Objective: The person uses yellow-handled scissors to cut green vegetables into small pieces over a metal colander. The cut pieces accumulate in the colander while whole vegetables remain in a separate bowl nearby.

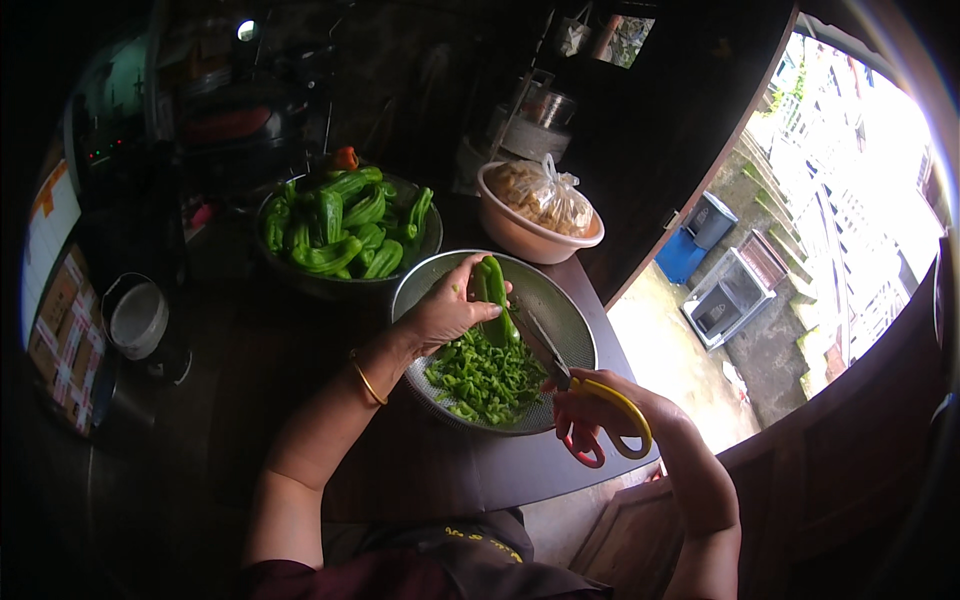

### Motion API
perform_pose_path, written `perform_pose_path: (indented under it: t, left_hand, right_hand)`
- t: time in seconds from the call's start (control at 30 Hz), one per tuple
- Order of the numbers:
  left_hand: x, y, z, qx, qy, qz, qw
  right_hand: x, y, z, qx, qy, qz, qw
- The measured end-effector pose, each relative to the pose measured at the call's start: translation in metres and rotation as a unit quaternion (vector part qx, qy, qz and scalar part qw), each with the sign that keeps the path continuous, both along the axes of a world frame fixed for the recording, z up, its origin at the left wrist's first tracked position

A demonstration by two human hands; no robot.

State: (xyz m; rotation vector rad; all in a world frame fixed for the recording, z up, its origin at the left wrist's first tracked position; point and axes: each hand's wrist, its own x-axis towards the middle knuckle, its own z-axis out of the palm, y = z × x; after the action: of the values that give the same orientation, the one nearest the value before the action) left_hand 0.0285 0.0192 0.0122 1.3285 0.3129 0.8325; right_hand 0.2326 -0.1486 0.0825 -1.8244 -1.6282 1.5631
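Note:
My left hand point(454, 304) grips a long green pepper point(493, 296), held tilted above a metal mesh colander point(574, 322). Inside the colander lies a heap of chopped green pepper point(487, 382). My right hand point(600, 409) has its fingers through the handles of a pair of scissors point(626, 420), one handle yellow and one red. Their blades point up and left beside the pepper; I cannot tell how far apart they are. Beyond the colander, to the left, a large metal bowl point(431, 259) holds several whole green peppers point(330, 217).
A pink plastic basin point(517, 232) with a tied clear bag of pale food point(536, 196) stands behind the colander. All rest on a dark table point(420, 472), its corner beside the open doorway. A bucket point(137, 321) and cardboard boxes point(71, 330) are at the left.

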Motion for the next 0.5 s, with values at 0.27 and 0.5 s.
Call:
perform_pose_path:
  t: [0.27, 0.5]
  left_hand:
    - [-0.0034, 0.001, 0.0022, 0.008, 0.012, -0.001, 1.0]
    - [-0.0037, 0.0027, 0.0004, 0.0, 0.002, -0.002, 1.0]
  right_hand:
    - [-0.002, -0.0048, -0.003, 0.039, 0.043, 0.007, 0.998]
    - [0.0021, -0.0071, -0.002, 0.018, 0.027, 0.016, 0.999]
